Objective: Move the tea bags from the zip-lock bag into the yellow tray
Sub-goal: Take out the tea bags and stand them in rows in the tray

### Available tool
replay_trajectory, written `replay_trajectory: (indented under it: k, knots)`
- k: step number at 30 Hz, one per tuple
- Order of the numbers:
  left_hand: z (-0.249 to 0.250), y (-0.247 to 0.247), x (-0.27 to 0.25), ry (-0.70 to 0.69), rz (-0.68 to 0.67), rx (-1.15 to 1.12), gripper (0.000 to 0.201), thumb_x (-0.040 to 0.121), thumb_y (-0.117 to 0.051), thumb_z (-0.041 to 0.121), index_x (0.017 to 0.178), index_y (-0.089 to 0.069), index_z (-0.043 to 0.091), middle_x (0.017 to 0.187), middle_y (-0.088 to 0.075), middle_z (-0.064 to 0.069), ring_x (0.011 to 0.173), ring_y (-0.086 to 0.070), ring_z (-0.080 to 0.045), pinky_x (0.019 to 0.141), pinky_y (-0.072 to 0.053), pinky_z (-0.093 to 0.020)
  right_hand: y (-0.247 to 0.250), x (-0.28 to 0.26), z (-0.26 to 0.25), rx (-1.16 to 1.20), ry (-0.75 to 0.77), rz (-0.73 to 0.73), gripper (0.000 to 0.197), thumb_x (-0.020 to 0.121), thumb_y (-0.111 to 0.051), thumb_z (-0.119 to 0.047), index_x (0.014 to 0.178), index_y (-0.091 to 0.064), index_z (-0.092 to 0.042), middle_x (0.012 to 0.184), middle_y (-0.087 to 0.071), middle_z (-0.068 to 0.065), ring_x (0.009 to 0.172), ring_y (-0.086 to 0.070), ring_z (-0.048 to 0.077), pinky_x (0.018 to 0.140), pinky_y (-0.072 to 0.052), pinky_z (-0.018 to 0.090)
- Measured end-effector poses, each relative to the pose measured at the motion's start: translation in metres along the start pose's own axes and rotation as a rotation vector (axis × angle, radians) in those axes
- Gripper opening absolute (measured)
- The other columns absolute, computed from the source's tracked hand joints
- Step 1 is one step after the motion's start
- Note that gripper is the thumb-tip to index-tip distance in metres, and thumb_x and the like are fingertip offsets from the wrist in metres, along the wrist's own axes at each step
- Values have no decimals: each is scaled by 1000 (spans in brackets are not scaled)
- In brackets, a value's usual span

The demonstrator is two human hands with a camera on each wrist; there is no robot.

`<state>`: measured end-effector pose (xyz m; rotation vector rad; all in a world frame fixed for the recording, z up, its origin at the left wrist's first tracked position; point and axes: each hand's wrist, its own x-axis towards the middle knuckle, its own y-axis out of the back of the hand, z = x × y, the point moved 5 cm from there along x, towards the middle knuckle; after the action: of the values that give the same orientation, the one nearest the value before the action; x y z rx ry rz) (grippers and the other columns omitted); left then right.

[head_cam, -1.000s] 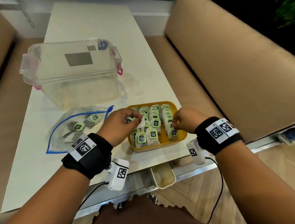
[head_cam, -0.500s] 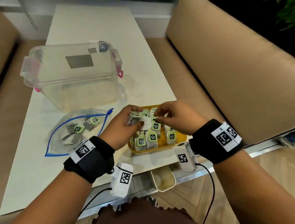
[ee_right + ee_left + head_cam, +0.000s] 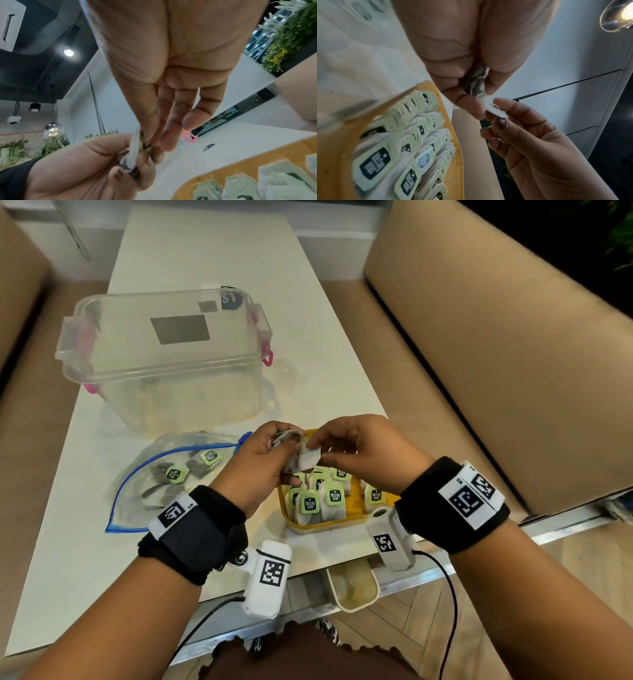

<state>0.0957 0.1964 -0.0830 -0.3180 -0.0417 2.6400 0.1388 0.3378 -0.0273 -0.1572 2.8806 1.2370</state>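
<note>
Both hands meet above the yellow tray (image 3: 356, 510), which holds several tea bags with green tags (image 3: 335, 496). My left hand (image 3: 270, 453) grips a small bunch of tea bags (image 3: 303, 458) in its curled fingers. My right hand (image 3: 337, 448) pinches the edge of one of those bags between thumb and forefinger, as the left wrist view shows at the white tea bag (image 3: 494, 110). The zip-lock bag (image 3: 164, 477) lies open on the table to the left of the tray, with a few tea bags (image 3: 176, 474) still inside.
A clear plastic storage box (image 3: 164, 354) with pink latches stands behind the zip-lock bag. The tray sits near the white table's front edge (image 3: 308, 573). Tan benches (image 3: 496, 354) run along both sides of the table.
My right hand left the tray's right side and came up to the left hand. Both hands rose above the tray with the tea bags, and the right now pinches one.
</note>
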Motion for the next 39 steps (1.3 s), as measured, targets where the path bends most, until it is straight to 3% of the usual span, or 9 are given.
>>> replay_trajectory:
  k: [6,11,13,16,19,24,28,36,39]
  knots:
    - [1,8,2,43,29,-99,10,100,-46,14,104,-54,11,92,-61,-13,59,-63,-12,44,-43,-20,15,3,-7,-97,69,97,5,88,-65,-24,91,-68,-23,84,-61,-1,78,-58,12,68,-47,26]
    - [5,5,0,-18,-35,-89,16,85,-68,25,94,-58,15,74,-66,3,56,-54,-8,46,-38,-19,20,11,-3,-40,-2,66,4,86,-67,-19,89,-67,-16,70,-68,-2,67,-65,18,63,-51,32]
    - [7,5,0,-77,-41,-3,23,78,-76,17,94,-60,13,71,-64,7,56,-51,-6,47,-38,-19,24,13,-1,-16,-24,93,7,82,-71,-17,87,-66,-17,67,-68,-4,62,-66,14,61,-52,30]
    - [6,5,2,-114,-35,73,16,81,-70,1,91,-60,9,62,-62,11,51,-52,1,48,-40,-15,27,14,-1,-25,-38,80,3,84,-69,-15,86,-67,-15,67,-69,-3,61,-67,10,62,-56,33]
    - [2,7,3,-117,-18,143,12,83,-69,4,89,-63,12,63,-61,10,52,-53,0,48,-41,-15,29,14,1,-117,-61,16,3,85,-66,-15,88,-69,-16,70,-71,-1,64,-67,10,66,-54,28]
    - [-13,15,6,2,11,124,12,91,-58,7,91,-62,18,81,-69,-1,58,-56,-10,52,-39,-23,27,12,23,-445,-140,-173,4,84,-68,-22,87,-70,-21,70,-57,-15,62,-49,-2,54,-34,16]
    - [-17,18,4,35,11,77,14,95,-50,4,98,-59,14,81,-68,-3,56,-57,-9,50,-37,-22,12,14,44,-571,-202,-322,1,84,-67,-19,83,-68,-19,67,-52,-13,67,-50,11,52,-33,19]
    - [-19,22,0,39,17,80,11,99,-46,13,101,-57,13,85,-67,-5,60,-59,-10,49,-40,-20,-12,34,60,-703,-235,-425,8,86,-65,-14,80,-63,-19,73,-56,-8,74,-53,15,53,-33,20]
    - [-19,23,-2,52,29,74,9,99,-46,18,102,-55,16,87,-68,-4,62,-60,-11,52,-41,-22,-16,39,63,-719,-258,-424,7,86,-62,-12,85,-68,-16,79,-61,-5,76,-56,15,64,-39,23]
